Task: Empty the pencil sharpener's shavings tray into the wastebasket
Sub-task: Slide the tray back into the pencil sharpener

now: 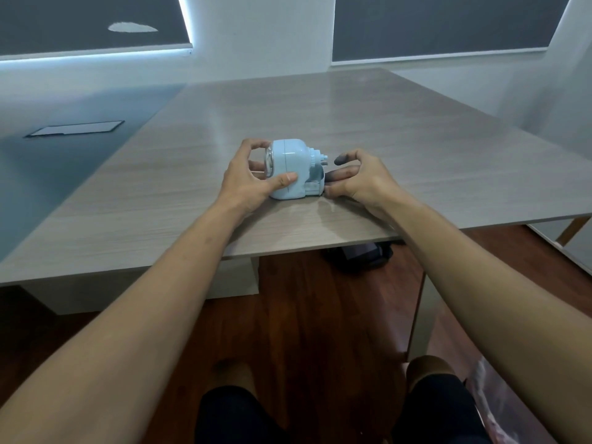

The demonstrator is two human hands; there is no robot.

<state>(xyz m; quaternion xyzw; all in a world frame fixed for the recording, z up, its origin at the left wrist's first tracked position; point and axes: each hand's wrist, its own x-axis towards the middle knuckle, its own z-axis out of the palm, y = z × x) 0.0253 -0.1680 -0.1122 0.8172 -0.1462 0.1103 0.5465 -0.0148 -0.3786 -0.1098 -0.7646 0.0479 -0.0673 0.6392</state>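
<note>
Pencil sharpener [290, 169], one, pale blue, near the bench's [416, 155] front edge. Left hand [253, 177] grips its body; right hand [355, 177] pinches its partly drawn shavings tray [314, 184].

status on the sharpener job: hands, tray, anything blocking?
Left hand clamped on light-blue plastic pencil sharpener. Right hand pinching its shavings tray, partly slid out. Nothing blocking on grey wood-grain table; wastebasket not in view.

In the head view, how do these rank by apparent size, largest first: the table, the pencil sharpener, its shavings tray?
1. table
2. pencil sharpener
3. shavings tray, only partly pulled out, so just its visible part is judged.
</note>
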